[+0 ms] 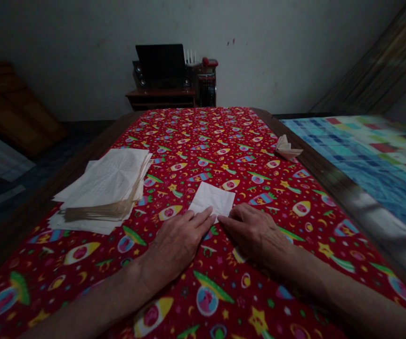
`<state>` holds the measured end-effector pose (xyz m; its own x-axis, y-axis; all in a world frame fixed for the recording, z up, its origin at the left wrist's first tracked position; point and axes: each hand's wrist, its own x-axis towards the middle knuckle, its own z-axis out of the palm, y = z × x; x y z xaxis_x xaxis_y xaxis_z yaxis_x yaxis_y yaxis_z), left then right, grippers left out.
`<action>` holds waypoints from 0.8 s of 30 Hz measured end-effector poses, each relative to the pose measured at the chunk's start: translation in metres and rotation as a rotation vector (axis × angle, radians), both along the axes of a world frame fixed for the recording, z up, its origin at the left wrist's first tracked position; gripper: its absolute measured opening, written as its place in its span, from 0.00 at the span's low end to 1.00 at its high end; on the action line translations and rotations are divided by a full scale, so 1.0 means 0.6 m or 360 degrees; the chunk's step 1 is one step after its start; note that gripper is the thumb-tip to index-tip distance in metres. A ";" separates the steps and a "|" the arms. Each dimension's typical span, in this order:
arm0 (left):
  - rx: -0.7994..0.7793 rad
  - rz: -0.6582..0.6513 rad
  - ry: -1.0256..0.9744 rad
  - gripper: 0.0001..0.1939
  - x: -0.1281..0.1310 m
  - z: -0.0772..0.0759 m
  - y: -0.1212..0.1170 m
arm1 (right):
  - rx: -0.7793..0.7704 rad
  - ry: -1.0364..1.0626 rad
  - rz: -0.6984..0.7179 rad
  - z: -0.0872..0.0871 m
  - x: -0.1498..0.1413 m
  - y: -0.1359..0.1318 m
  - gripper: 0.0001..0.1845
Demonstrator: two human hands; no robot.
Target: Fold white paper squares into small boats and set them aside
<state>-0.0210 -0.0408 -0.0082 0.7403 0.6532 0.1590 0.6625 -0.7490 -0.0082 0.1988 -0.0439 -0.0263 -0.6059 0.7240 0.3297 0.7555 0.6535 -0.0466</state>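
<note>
A small square of folded white paper [214, 198] lies on the red patterned cloth [203, 155], turned with one corner toward me. My left hand [185, 230] has its fingers together, pinned on the paper's near left edge. At the near right edge, my right hand [254, 230] is closed with bent fingers, its fingertips at the paper's near corner. Both thumbs are mostly hidden. To the left stands a stack of white printed paper sheets [107, 181], its top sheet creased. A folded paper piece [288, 148] with raised points sits at the right edge of the cloth.
The cloth covers a table with a dark wooden edge [316, 174]. Beyond its far end are a dark screen [162, 63] and speakers on a small wooden stand [160, 96]. A blue checked cover [358, 160] lies to the right; wooden furniture [15, 103] is at left.
</note>
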 end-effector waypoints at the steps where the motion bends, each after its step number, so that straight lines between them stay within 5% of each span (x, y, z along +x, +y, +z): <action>1: -0.0012 0.0002 0.0025 0.25 0.000 0.001 -0.002 | -0.0004 -0.0025 0.0009 0.000 0.001 -0.001 0.14; 24: -0.0090 -0.0015 0.0131 0.28 -0.018 -0.006 -0.006 | -0.0147 -0.0105 -0.0112 0.012 0.000 -0.014 0.13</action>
<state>-0.0319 -0.0444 -0.0116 0.7554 0.6525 0.0604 0.6544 -0.7558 -0.0201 0.1989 -0.0525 -0.0192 -0.5708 0.7908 0.2208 0.8026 0.5941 -0.0529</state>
